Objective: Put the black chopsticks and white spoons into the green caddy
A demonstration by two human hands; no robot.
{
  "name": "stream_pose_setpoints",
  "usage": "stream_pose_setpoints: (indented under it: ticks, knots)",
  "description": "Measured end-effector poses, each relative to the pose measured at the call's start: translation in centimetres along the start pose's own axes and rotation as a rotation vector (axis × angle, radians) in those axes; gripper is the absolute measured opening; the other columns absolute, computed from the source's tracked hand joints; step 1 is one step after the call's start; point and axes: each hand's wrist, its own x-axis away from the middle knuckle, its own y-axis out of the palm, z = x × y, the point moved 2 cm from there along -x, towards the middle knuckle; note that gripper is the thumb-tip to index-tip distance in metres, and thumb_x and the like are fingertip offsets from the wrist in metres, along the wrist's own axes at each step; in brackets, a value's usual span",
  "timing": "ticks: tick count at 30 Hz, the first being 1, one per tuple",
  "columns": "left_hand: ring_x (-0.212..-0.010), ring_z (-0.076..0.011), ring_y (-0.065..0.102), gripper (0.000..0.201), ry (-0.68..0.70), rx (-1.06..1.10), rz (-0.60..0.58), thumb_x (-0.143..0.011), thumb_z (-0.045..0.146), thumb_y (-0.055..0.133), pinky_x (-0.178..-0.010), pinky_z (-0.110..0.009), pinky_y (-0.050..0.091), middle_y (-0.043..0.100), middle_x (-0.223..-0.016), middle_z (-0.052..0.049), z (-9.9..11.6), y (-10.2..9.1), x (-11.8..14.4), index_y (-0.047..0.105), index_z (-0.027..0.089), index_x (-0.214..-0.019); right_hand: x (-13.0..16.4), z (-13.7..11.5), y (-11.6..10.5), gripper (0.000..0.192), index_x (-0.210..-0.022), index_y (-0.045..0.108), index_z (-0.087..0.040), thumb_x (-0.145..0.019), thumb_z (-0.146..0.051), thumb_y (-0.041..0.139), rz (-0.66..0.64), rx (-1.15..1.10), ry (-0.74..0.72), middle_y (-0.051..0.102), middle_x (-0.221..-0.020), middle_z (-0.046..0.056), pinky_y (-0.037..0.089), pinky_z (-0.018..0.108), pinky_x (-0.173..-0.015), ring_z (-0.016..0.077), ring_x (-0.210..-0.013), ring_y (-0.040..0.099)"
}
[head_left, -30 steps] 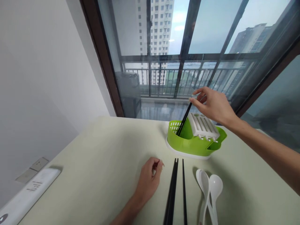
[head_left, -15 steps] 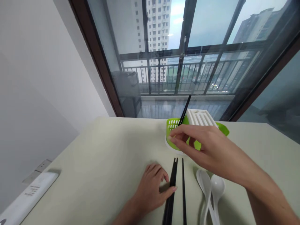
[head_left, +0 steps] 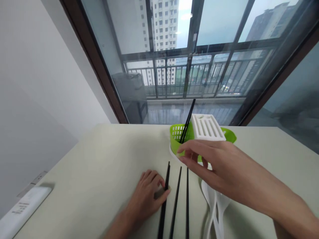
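Three black chopsticks lie side by side on the pale table. My left hand [head_left: 149, 194] rests on the table with its fingertips on the leftmost chopstick [head_left: 163, 199]. The middle chopstick [head_left: 175, 200] and the right chopstick [head_left: 187, 202] lie free. My right hand [head_left: 214, 162] hovers over the far ends of the chopsticks with fingers apart and holds nothing. Behind it stands a green cutlery holder [head_left: 177, 134] with a white slotted insert [head_left: 206, 126]. One black chopstick [head_left: 188, 120] leans upright in the holder.
White spoons [head_left: 211, 205] lie to the right of the chopsticks, partly under my right forearm. A white power strip [head_left: 22, 207] lies at the table's left edge by the wall. A large window with a dark frame rises right behind the table.
My right hand let go of the chopstick in the holder and came down toward the table. My left hand slid onto the leftmost chopstick, and the paired chopsticks have spread apart.
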Motion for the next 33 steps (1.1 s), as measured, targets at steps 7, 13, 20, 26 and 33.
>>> stream_pose_setpoints:
  ticks: [7, 13, 20, 26, 33]
  knots:
    - [-0.093, -0.0257, 0.063, 0.011, -0.144, -0.282, 0.029, -0.099, 0.027, 0.058, -0.083, -0.04, 0.048, 0.066, -0.102, -0.007, -4.7, -3.4, -0.3, 0.062, 0.017, -0.101, -0.1, -0.3, 0.3, 0.015, -0.105, 0.066, -0.03, -0.103, -0.033, 0.051, -0.015, 0.021, -0.002, 0.074, -0.099, -0.002, 0.043, 0.03, -0.066, 0.0176, -0.08, 0.067]
    - [-0.087, -0.028, 0.066, 0.02, -0.109, -0.452, 0.156, -0.102, 0.028, 0.052, -0.08, -0.042, 0.052, 0.07, -0.092, -0.009, -6.2, -3.3, -0.3, 0.067, 0.016, -0.095, 0.0, -0.1, 0.1, 0.014, -0.104, 0.066, -0.03, -0.102, -0.033, 0.053, -0.012, 0.015, -0.002, 0.075, -0.099, -0.002, 0.042, 0.029, -0.064, 0.0175, -0.083, 0.067]
    - [-0.077, -0.0196, 0.074, 0.023, -0.056, -0.183, 0.411, -0.102, 0.036, 0.054, -0.07, -0.028, 0.055, 0.079, -0.094, -0.004, -4.3, -4.3, -0.1, 0.072, 0.022, -0.105, -0.6, 0.4, 0.5, 0.016, -0.106, 0.067, -0.028, -0.103, -0.032, 0.052, -0.023, -0.023, 0.038, 0.075, -0.098, -0.001, 0.042, 0.03, -0.067, 0.0173, -0.081, 0.066]
    - [-0.069, -0.0157, 0.073, 0.022, -0.159, 0.353, 0.503, -0.096, 0.039, 0.064, -0.069, -0.023, 0.058, 0.079, -0.078, 0.0, 0.2, -5.0, 0.1, 0.078, 0.024, -0.089, -0.6, -0.6, 1.9, 0.033, -0.121, 0.065, -0.029, -0.098, -0.052, 0.059, -0.118, -0.205, 0.036, 0.072, -0.094, -0.001, 0.045, 0.029, -0.069, 0.0164, -0.08, 0.066]
    - [-0.05, -0.011, 0.049, 0.049, -0.207, 0.638, 0.5, -0.093, 0.051, 0.065, -0.047, -0.02, 0.043, 0.06, -0.053, 0.001, 3.5, -4.1, 0.6, 0.067, 0.018, -0.056, -0.6, -4.5, 3.0, 0.018, -0.097, 0.065, -0.02, -0.104, -0.028, 0.051, -0.199, -0.245, -0.134, 0.067, -0.093, 0.001, 0.042, 0.028, -0.064, 0.0136, -0.074, 0.06]
